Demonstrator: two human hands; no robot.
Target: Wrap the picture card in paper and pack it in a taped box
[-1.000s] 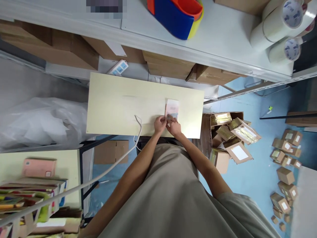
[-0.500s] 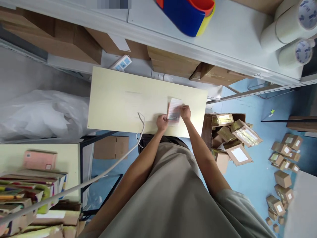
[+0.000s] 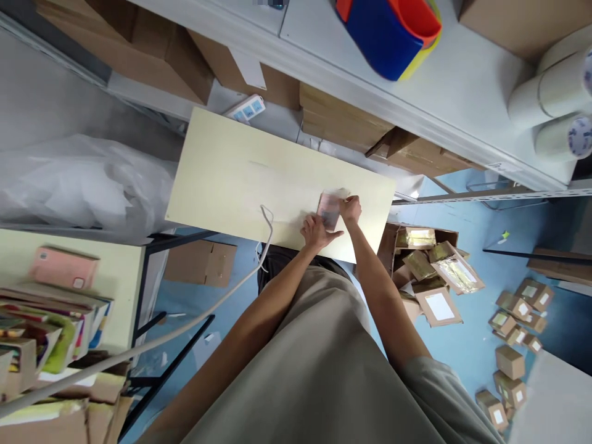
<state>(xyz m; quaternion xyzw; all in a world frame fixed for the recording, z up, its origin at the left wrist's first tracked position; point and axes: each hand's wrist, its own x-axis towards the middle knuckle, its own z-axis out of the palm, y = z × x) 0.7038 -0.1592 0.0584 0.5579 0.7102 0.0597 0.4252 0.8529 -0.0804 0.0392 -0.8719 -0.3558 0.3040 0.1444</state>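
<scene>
A small pinkish flat packet [image 3: 329,209] lies on the pale wooden table [image 3: 231,179], near its right front part. My left hand [image 3: 315,231] rests at the packet's near edge with the fingers stretched toward it. My right hand [image 3: 350,208] is curled at the packet's right side and grips its edge. The packet is blurred, so its print cannot be read.
A white cable [image 3: 266,228] hangs over the table's front edge. A power strip [image 3: 245,110] lies behind the table. An open carton of wrapped packets [image 3: 425,259] stands on the blue floor at right, small boxes [image 3: 513,308] beyond. Tape rolls [image 3: 550,105] and a coloured bin [image 3: 388,34] sit on the shelf.
The white sheet that my right hand held over the packet is down out of sight. My left hand shifted right along the packet's near edge. The camera view swung leftward.
</scene>
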